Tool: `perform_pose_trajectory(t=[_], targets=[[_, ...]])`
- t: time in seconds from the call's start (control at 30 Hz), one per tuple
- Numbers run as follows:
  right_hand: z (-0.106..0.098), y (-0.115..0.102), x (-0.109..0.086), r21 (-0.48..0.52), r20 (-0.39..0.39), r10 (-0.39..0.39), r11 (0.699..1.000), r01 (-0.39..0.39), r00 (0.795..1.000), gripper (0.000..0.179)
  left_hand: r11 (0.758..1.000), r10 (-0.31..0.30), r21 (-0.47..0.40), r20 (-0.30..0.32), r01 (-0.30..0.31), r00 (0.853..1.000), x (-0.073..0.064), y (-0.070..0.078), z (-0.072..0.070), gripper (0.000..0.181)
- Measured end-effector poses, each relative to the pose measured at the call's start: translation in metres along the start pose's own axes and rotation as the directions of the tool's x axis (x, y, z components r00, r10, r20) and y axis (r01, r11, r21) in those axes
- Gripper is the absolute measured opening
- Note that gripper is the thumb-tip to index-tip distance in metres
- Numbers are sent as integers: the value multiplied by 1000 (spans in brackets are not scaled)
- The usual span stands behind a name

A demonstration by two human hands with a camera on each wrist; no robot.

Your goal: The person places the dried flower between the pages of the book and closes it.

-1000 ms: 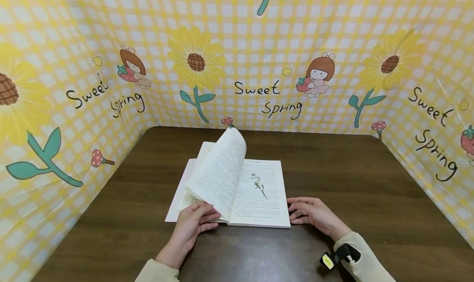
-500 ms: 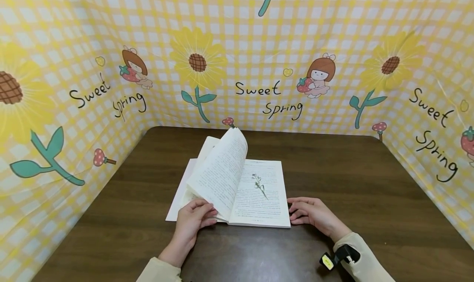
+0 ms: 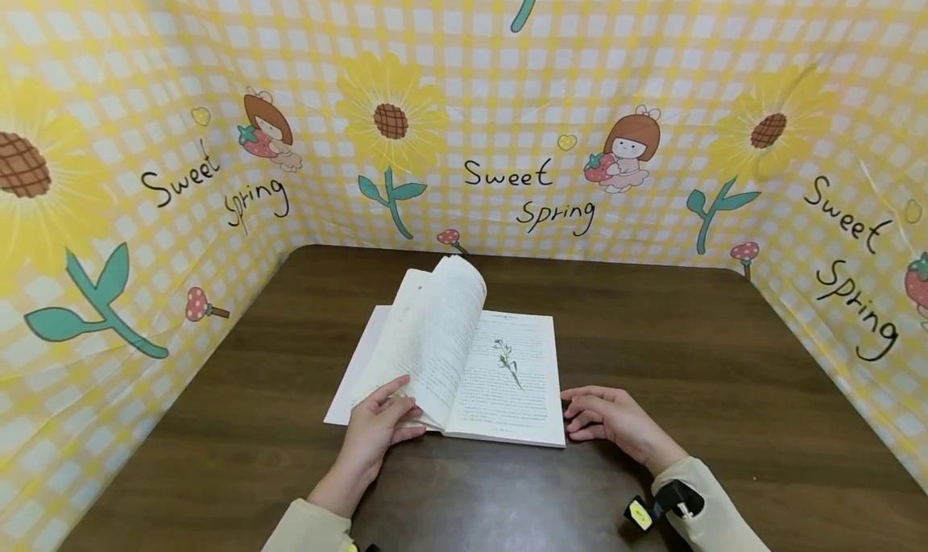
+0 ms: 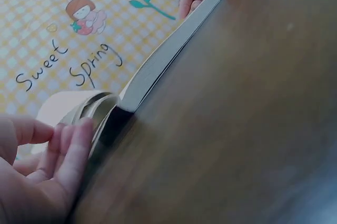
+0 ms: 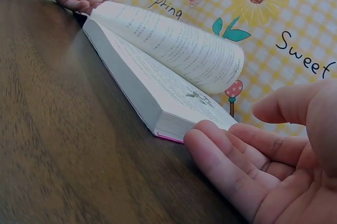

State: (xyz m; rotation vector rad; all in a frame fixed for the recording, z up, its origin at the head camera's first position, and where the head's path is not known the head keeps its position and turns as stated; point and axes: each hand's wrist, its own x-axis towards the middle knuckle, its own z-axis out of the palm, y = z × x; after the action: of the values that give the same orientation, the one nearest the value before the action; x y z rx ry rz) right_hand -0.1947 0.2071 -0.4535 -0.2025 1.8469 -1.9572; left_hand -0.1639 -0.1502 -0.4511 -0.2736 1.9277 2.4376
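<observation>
An open book (image 3: 478, 415) lies on the dark wooden table, its thick right part flat. A dried flower sprig (image 3: 509, 364) rests on the right page. Several pages (image 3: 457, 318) arch up in the middle and lean left. At the book's lower left, my left hand (image 3: 373, 431) pinches the lower edges of these pages between thumb and fingers; the left wrist view shows the curled paper (image 4: 68, 103) at the fingertips. My right hand (image 3: 612, 425) rests on the table with loosely bent fingers right at the book's right edge, the thumb (image 5: 289, 105) held apart.
A yellow checked cloth (image 3: 500, 93) with sunflowers and lettering stands as a wall around the back and sides of the table (image 3: 652, 318). A small black and yellow device (image 3: 663, 505) is strapped to the right wrist over a beige sleeve (image 3: 714, 512).
My left index finger has stretched out farther over the pages, and more of them have dropped to the left. The right hand and the flower sprig stay put.
</observation>
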Motion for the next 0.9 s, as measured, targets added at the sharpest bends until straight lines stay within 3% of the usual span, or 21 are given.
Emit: perform_pose_trajectory(t=[0.1, 0.27, 0.43, 0.57, 0.67, 0.77, 0.83, 0.9], targets=[[0, 0, 0, -1, 3, -3, 1000, 3, 1000, 41, 996, -72, 52, 92, 67, 993, 3, 5, -6, 50], [0, 0, 0, -5, 5, -8, 1000, 8, 1000, 41, 974, -183, 176, 224, 145, 957, 12, 15, -21, 53], [-1, 1, 1, 0, 8, -5, 1000, 5, 1000, 40, 935, -252, 309, 243, 171, 937, 26, 24, -32, 47], [0, 2, 1, -5, 2, -1, 1000, 1, 1000, 41, 892, -302, 401, 189, 207, 934, 42, 29, -37, 42], [0, 2, 0, -8, 6, 3, 1000, -3, 1000, 42, 839, -317, 498, 118, 221, 941, 51, 32, -38, 36], [1, 1, -1, -6, 13, -1, 1000, 1, 1000, 43, 770, -290, 611, 80, 183, 954, 57, 35, -35, 31], [1, 0, -1, -6, 20, -9, 1000, 9, 1000, 43, 716, -247, 686, 74, 131, 966, 60, 37, -33, 31], [1, 0, -1, -2, 24, -15, 1000, 15, 1000, 43, 628, -181, 776, 71, 60, 981, 61, 41, -32, 34]])
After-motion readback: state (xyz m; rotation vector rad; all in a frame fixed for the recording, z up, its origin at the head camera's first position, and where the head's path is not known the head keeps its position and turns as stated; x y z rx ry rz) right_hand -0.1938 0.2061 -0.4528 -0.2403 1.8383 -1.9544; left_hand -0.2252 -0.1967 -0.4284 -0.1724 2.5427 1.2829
